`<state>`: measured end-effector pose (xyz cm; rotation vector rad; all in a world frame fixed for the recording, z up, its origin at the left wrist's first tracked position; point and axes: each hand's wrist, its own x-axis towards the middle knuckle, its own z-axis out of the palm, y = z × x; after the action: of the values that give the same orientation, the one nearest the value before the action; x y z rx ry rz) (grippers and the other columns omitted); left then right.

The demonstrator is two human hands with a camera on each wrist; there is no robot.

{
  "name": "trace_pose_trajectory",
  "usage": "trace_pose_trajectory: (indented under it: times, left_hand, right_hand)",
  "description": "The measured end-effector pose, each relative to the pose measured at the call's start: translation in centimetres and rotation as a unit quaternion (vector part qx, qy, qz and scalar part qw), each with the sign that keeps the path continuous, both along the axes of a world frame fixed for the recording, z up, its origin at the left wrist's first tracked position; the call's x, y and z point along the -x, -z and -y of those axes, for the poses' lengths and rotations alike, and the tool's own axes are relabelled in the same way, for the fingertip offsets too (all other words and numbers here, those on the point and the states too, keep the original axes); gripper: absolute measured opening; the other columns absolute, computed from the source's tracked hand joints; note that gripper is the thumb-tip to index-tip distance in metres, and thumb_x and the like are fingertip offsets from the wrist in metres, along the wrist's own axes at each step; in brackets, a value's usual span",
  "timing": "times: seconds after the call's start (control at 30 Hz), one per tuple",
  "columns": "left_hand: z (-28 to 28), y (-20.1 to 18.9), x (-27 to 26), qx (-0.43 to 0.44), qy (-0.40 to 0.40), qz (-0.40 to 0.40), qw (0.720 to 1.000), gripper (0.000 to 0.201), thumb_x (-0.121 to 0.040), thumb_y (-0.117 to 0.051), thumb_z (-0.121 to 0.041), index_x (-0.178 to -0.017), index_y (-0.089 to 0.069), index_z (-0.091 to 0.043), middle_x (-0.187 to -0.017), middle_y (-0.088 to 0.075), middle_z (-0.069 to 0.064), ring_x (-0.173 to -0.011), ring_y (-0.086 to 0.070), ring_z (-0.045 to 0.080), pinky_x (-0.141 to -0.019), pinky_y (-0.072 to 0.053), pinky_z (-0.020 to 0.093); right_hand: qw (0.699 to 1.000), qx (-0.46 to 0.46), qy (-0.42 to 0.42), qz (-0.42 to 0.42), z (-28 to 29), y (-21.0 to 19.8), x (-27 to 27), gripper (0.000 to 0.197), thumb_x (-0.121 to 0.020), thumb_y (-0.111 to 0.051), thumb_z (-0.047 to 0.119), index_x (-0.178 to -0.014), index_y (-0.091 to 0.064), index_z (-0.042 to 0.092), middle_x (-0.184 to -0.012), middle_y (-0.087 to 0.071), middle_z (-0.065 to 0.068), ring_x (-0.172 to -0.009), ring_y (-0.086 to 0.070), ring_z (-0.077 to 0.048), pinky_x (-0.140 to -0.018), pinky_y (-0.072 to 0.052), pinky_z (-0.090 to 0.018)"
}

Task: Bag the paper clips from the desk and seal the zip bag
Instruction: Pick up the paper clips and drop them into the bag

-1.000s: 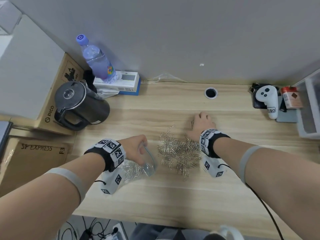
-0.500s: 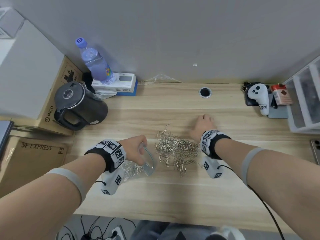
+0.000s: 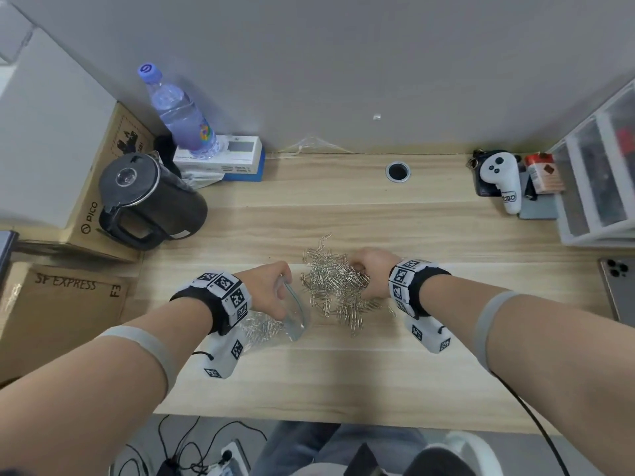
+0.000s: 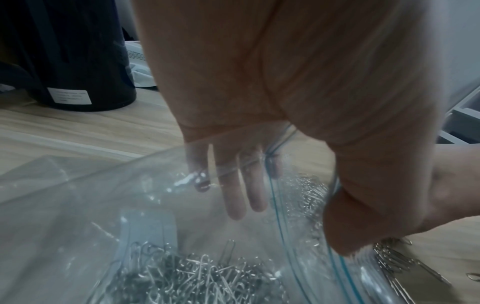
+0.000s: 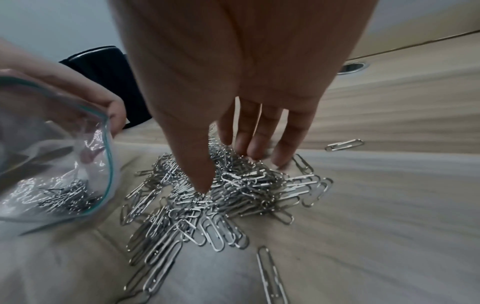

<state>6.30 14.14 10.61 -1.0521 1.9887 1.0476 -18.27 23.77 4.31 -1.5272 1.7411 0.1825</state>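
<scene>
A heap of silver paper clips [image 3: 331, 290] lies mid-desk, also close up in the right wrist view [image 5: 233, 201]. My left hand [image 3: 283, 281] grips the rim of a clear zip bag [image 3: 295, 321] with a blue-green seal strip, and the bag's mouth faces the heap. Its fingers [image 4: 233, 195] show through the plastic, thumb outside. Several clips [image 4: 194, 275] lie inside the bag [image 5: 52, 160]. My right hand [image 3: 357, 271] rests on the heap's right side, fingers [image 5: 257, 139] and thumb spread down into the clips without holding any.
A black kettle [image 3: 151, 201], a water bottle [image 3: 178, 111] and a white box [image 3: 226, 156] stand back left by cardboard boxes. A white controller [image 3: 501, 180], a red pack and plastic drawers [image 3: 598, 180] sit at the right, a phone [image 3: 618, 286] at the right edge. A cable hole [image 3: 398, 171] is behind the heap.
My right hand has come back from the desk beyond the heap and now sits on the clips, pulling them together. The left hand with the bag has hardly moved.
</scene>
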Motion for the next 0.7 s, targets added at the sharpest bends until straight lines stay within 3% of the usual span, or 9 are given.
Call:
trace_pose_trajectory:
  times: [0.13,0.23,0.3,0.4,0.53,0.63,0.7]
  left_hand:
    - [-0.1,-0.1,-0.4,0.005,-0.005,-0.007,1.000,0.071,-0.072,-0.087,-0.023,-0.128,-0.043,-0.020,-0.118,-0.063,-0.001,-0.083,-0.061,0.015,-0.074,-0.054,0.030]
    - [-0.2,0.0,-0.8,0.007,-0.008,-0.008,1.000,0.070,-0.072,-0.086,-0.022,-0.128,-0.043,-0.020,-0.117,-0.063,-0.002,-0.083,-0.061,0.014,-0.071,-0.052,0.027]
    - [-0.4,0.3,-0.9,0.006,-0.011,-0.007,1.000,0.070,-0.071,-0.086,-0.022,-0.128,-0.043,-0.021,-0.117,-0.063,-0.002,-0.080,-0.061,0.013,-0.071,-0.053,0.028]
    - [-0.8,0.6,-1.0,0.005,-0.014,-0.007,1.000,0.070,-0.071,-0.086,-0.021,-0.127,-0.044,-0.021,-0.116,-0.063,-0.001,-0.075,-0.060,0.011,-0.069,-0.054,0.028]
    - [-1.0,0.8,-1.2,0.000,-0.020,-0.013,1.000,0.071,-0.071,-0.086,-0.020,-0.126,-0.043,-0.022,-0.116,-0.062,0.001,-0.083,-0.062,0.017,-0.081,-0.059,0.041]
    - [-1.1,1.0,-1.5,0.001,-0.026,-0.017,1.000,0.072,-0.070,-0.086,-0.019,-0.127,-0.042,-0.022,-0.118,-0.062,0.002,-0.089,-0.064,0.021,-0.083,-0.059,0.043]
    - [-1.1,1.0,-1.7,0.002,-0.030,-0.020,0.999,0.074,-0.070,-0.087,-0.019,-0.128,-0.041,-0.021,-0.119,-0.062,0.003,-0.093,-0.066,0.023,-0.082,-0.059,0.041]
  right_hand:
    - [0.992,-0.017,-0.008,-0.122,-0.8,-0.4,1.0,0.098,-0.054,-0.089,0.035,-0.137,-0.038,0.020,-0.129,-0.042,-0.008,-0.118,-0.043,-0.027,-0.091,-0.050,-0.039]
    - [0.986,-0.032,0.010,-0.161,-2.0,-0.2,0.7,0.103,-0.047,-0.094,0.030,-0.130,-0.036,0.014,-0.129,-0.035,-0.012,-0.116,-0.041,-0.029,-0.085,-0.049,-0.037]
    - [0.991,-0.023,0.013,-0.134,-2.5,0.6,0.2,0.115,-0.040,-0.097,0.031,-0.134,-0.033,0.015,-0.129,-0.034,-0.013,-0.119,-0.040,-0.030,-0.092,-0.050,-0.040]
    - [0.997,0.004,0.032,-0.067,-2.7,1.5,-1.1,0.125,-0.044,-0.097,0.029,-0.146,-0.025,0.021,-0.131,-0.035,-0.011,-0.122,-0.039,-0.030,-0.099,-0.047,-0.045]
    - [0.997,0.042,0.063,-0.015,-1.9,2.0,-2.7,0.115,-0.056,-0.092,0.026,-0.148,-0.023,0.024,-0.134,-0.035,-0.009,-0.124,-0.040,-0.029,-0.101,-0.047,-0.044]
    - [0.996,0.065,0.068,-0.005,-1.3,2.1,-3.2,0.108,-0.059,-0.087,0.019,-0.148,-0.025,0.026,-0.133,-0.034,-0.007,-0.124,-0.038,-0.027,-0.098,-0.049,-0.039]
    - [0.995,0.077,0.064,-0.005,-1.1,2.1,-3.5,0.107,-0.058,-0.084,0.024,-0.147,-0.024,0.029,-0.130,-0.034,-0.006,-0.123,-0.038,-0.026,-0.096,-0.049,-0.036]
